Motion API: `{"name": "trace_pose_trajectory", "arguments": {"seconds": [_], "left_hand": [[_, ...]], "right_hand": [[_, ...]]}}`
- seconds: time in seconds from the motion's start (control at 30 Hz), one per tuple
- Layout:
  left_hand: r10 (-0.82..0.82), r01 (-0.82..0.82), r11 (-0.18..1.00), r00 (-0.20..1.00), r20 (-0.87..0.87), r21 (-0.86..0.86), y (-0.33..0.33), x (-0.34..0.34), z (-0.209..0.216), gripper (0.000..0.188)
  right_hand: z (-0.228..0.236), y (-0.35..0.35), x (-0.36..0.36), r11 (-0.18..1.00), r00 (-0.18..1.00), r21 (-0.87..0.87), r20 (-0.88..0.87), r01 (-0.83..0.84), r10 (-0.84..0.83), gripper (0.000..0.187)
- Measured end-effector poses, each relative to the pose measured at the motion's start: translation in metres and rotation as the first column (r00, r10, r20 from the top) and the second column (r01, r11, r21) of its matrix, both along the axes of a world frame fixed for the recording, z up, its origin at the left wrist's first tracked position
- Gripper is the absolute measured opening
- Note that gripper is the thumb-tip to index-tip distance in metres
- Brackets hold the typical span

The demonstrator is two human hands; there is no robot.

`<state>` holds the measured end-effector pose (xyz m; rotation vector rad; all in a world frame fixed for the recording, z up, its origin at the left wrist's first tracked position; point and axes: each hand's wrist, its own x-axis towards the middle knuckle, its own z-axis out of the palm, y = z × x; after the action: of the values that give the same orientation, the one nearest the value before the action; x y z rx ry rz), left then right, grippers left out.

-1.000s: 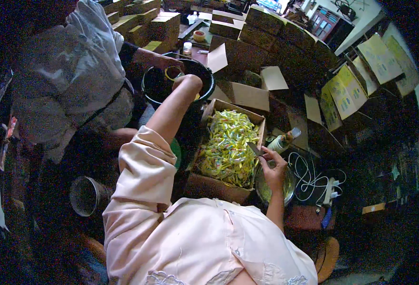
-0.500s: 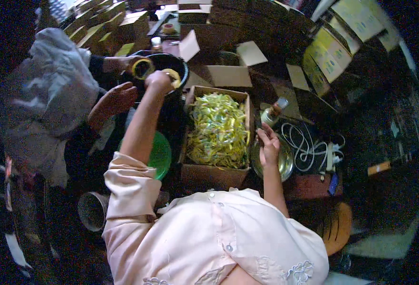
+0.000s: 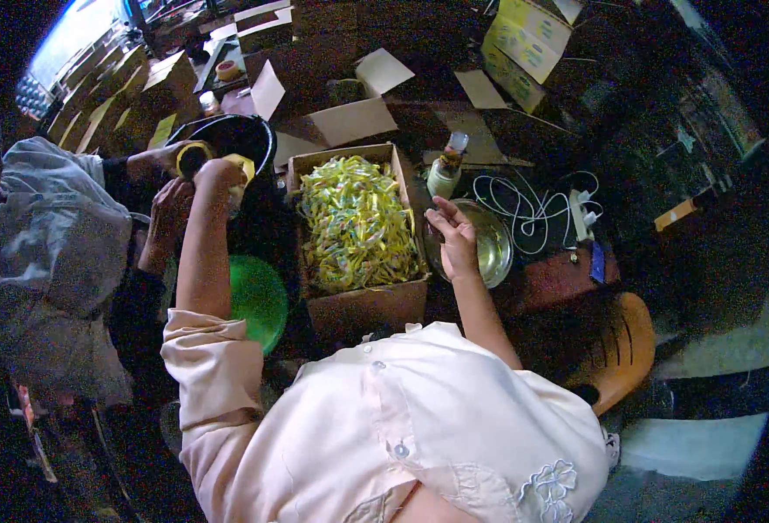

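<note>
An open brown cardboard box (image 3: 358, 301) of yellow-green sachets (image 3: 354, 222) sits centre, with yellow-green printed sheets (image 3: 526, 37) far right.

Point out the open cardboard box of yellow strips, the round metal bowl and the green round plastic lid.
Open cardboard box of yellow strips (image 3: 367, 305): head view, front wall.
Round metal bowl (image 3: 493, 248): head view, inner side.
Green round plastic lid (image 3: 258, 296): head view, centre of its top.

Left hand (image 3: 217, 173) over the black tub (image 3: 258, 139): fingers curled away, grip on the yellow piece (image 3: 243, 166) can't be told. Tub contents too dark. Co-worker (image 3: 44, 253) left of the tub is cut by the frame edge. Small bottle (image 3: 444, 174) right of the tub too small to read. Floor beyond is blurred.
</note>
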<state>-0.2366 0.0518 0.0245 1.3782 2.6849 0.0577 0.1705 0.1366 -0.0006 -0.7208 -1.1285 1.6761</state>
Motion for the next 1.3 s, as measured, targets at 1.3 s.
{"name": "trace_pose_trajectory", "arguments": {"seconds": [1.3], "left_hand": [[0.188,-0.187,0.981,0.982,0.012,-0.052,-0.030,-0.029,-0.055,0.067]], "right_hand": [[-0.009,0.011,-0.056,0.989,0.981,-0.094,0.147,-0.116,0.129,0.035]]}}
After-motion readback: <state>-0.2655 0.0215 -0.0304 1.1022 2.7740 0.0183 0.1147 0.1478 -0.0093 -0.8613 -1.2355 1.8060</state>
